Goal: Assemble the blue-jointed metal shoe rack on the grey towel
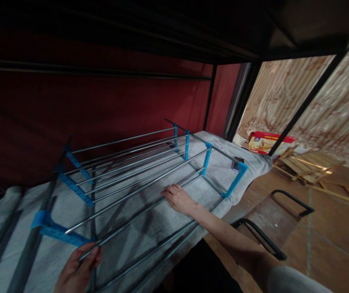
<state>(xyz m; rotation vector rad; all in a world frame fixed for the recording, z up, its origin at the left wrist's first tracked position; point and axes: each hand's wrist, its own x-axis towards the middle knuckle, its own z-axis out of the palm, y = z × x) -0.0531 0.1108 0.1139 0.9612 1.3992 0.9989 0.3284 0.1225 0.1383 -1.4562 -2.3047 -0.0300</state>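
Note:
A partly built rack of grey metal tubes with blue plastic connectors (67, 236) rests on a grey blanket (174, 215). My left hand (79, 262) pinches the near end of a loose-looking metal tube (137, 212), close beside the front left blue connector. Farther along this tube, my right hand (177, 197) has its fingers closed over it from above. The tube's far end runs toward a blue connector (206, 158) on the right side; whether it sits in it, I cannot tell. Two more tubes (162, 244) lie on the blanket nearer to me.
A phone (238, 163) lies on the blanket behind the right connector (237, 181). Black metal bed posts (244, 101) and an upper bunk (162, 28) frame the space. On the tiled floor stand a wooden folding piece (311, 162), a red box (266, 142) and black curved bars (260, 236).

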